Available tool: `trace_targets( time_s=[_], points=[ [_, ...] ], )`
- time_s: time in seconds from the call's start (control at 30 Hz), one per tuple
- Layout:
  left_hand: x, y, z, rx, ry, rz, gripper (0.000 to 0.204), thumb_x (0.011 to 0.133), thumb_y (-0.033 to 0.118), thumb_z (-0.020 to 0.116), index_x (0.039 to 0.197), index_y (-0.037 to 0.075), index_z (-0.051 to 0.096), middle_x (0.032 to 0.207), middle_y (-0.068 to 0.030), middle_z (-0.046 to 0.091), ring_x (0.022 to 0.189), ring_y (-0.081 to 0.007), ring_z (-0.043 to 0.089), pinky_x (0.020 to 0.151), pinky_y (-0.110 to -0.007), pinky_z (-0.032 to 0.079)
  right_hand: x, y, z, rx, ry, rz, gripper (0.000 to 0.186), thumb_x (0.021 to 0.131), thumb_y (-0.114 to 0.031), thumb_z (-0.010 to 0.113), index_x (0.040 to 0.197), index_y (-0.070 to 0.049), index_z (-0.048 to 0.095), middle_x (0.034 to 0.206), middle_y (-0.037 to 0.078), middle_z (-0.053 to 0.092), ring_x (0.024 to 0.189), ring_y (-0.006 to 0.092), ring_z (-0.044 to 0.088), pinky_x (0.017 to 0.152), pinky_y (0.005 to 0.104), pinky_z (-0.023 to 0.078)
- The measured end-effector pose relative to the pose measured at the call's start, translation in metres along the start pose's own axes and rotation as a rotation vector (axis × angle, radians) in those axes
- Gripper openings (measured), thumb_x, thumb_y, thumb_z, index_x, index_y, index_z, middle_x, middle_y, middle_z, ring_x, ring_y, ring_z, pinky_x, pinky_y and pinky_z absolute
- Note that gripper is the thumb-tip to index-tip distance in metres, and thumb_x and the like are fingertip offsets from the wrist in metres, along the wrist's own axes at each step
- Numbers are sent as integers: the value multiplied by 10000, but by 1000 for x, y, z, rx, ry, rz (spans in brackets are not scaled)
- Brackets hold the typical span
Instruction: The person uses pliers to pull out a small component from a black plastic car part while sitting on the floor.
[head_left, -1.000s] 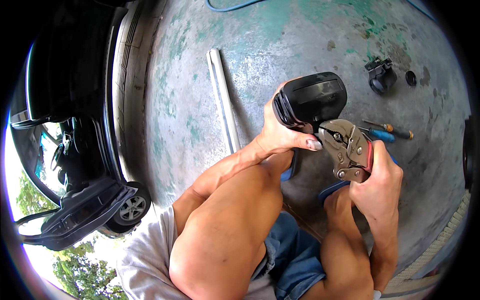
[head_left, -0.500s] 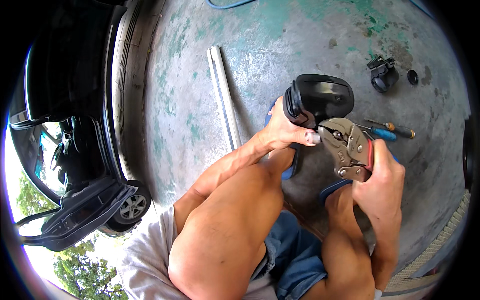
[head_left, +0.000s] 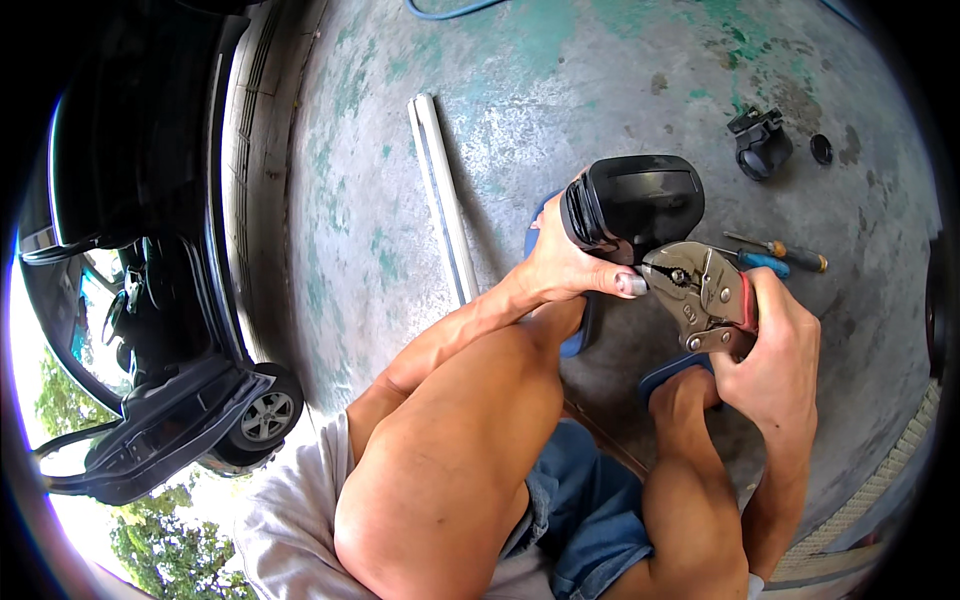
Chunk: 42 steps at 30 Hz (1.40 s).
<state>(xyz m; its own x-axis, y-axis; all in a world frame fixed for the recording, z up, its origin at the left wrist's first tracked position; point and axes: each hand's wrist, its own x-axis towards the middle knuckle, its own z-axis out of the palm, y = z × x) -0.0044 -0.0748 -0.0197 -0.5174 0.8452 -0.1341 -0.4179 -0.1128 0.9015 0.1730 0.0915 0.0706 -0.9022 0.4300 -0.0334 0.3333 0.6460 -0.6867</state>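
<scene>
My left hand (head_left: 570,265) is wrapped around the near end of a glossy black car side mirror (head_left: 645,200), its thumb stretched along the lower side. Metal locking pliers (head_left: 705,285) are gripped in my right hand (head_left: 778,360), fingers closed round the handles. Their jaws point left, close to my left thumb tip and just under the mirror housing. Whether the jaw tips bite on a small part there, I cannot tell.
On the concrete floor to the right lie screwdrivers (head_left: 768,262), a black plastic part (head_left: 762,145) and a black round cap (head_left: 820,149). A long whitish bar (head_left: 440,190) lies left of my feet. A dark car (head_left: 150,330) with an open door stands at the left.
The pliers and my right hand have shifted slightly right, and the pliers have turned a little. My left hand still holds the mirror in nearly the same place.
</scene>
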Motion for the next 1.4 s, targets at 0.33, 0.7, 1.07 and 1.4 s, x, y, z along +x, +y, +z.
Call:
trace_targets(
  time_s=[0.33, 0.7, 1.07, 1.4],
  points=[
    [32, 18, -11, -41, -155, 9, 947, 535, 296, 1015, 1304, -36, 573, 1100, -44, 686, 987, -129, 607, 865, -295, 499, 22, 27, -22, 875, -743, 230, 561, 726, -266, 890, 1144, 15, 643, 888, 86, 714, 752, 202, 651, 744, 330, 523],
    [74, 18, -10, -3, -214, -59, 814, 548, 231, 923, 1257, -9, 605, 1065, -41, 689, 964, -146, 625, 862, -300, 518, 24, 40, -39, 910, -993, 332, 557, 785, -201, 828, 1233, 15, 577, 893, 57, 670, 799, 139, 640, 742, 294, 519],
    [61, -22, -25, -191, -126, -179, 818, 692, 497, 872, 1282, 28, 554, 1054, -101, 688, 850, -189, 698, 586, -304, 580, 6, 52, -17, 1248, -739, 466, 361, 852, -298, 746, 992, 26, 670, 764, 41, 615, 703, 101, 563, 630, 243, 423],
    [59, -14, -39, -105, -86, -171, 866, 676, 505, 860, 1313, 25, 525, 1049, -110, 682, 852, -199, 700, 644, -347, 611, 2, 43, -12, 1085, -644, 363, 518, 785, -197, 849, 1181, 36, 610, 952, 7, 613, 865, 95, 557, 797, 263, 466]
  ],
)
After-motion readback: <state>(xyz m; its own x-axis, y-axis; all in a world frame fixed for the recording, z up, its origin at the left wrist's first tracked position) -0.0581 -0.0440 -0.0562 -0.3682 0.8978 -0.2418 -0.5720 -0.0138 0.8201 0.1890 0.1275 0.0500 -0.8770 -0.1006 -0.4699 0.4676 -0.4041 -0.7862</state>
